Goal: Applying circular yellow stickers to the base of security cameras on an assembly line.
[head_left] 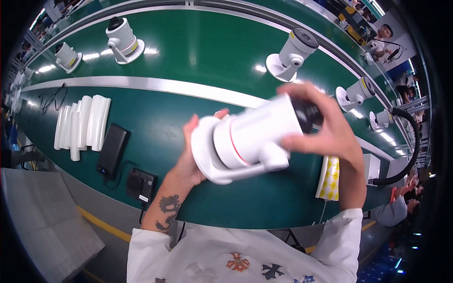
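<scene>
I hold a white security camera point(255, 134) with a round base and a dark lens end, lifted above the green table point(188, 52). My left hand point(191, 158) grips its round base from behind. My right hand point(325, 125) wraps over the dark lens end, thumb on the white body. The camera lies tilted, lens pointing up and right.
Several more white cameras stand on the green conveyor, among them one at back left point(123, 40) and one at back middle point(292, 54). White curved strips point(82, 125), a black power bank point(113, 150), a small black box point(140, 185) and a yellow-dotted sticker sheet point(330, 178) lie near the front edge.
</scene>
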A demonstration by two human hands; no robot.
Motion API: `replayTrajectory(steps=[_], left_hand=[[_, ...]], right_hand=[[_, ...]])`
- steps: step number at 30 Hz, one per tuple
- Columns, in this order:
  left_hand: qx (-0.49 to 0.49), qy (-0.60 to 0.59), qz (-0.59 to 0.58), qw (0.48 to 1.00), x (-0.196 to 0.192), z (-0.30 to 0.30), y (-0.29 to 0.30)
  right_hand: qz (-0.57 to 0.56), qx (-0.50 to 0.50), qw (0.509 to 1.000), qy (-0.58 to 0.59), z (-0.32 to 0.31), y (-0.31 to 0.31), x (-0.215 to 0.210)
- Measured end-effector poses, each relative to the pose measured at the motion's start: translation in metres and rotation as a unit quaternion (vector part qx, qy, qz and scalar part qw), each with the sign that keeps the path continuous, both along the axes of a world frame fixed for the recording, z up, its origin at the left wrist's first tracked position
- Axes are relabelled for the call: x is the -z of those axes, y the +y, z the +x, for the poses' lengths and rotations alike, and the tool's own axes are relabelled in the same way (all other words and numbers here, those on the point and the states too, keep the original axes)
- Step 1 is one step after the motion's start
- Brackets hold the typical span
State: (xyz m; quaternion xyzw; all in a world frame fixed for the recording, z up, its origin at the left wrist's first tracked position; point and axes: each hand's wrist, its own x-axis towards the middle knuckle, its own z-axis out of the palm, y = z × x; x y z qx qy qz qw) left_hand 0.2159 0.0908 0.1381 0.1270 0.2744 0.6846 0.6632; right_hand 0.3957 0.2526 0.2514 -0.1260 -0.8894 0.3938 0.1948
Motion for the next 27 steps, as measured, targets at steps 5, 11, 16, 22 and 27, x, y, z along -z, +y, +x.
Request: replayTrajectory(steps=[5, 11, 16, 22, 27], left_hand=[[-0.315, 0.440, -0.118, 0.833, 0.030, -0.049, 0.014], [-0.131, 0.829, -0.144, 0.525, 0.046, -0.022, 0.008], [-0.065, 0.819, -0.130, 0.555, 0.039, -0.020, -0.001], [-0.190, 0.549, -0.066, 0.812, 0.054, -0.036, 0.007], [-0.114, 0.193, 0.006, 0.974, 0.029, -0.037, 0.004]], right_hand=[[0.170, 0.105, 0.978, 0.059, -0.115, 0.030, -0.017], [0.339, 0.143, 0.926, -0.086, -0.210, 0.089, 0.020], [0.202, 0.176, 0.963, -0.012, -0.228, 0.087, 0.036], [0.068, 0.524, 0.736, 0.423, -0.123, 0.120, 0.114], [-0.271, 0.456, 0.838, 0.132, -0.095, 0.120, 0.131]])
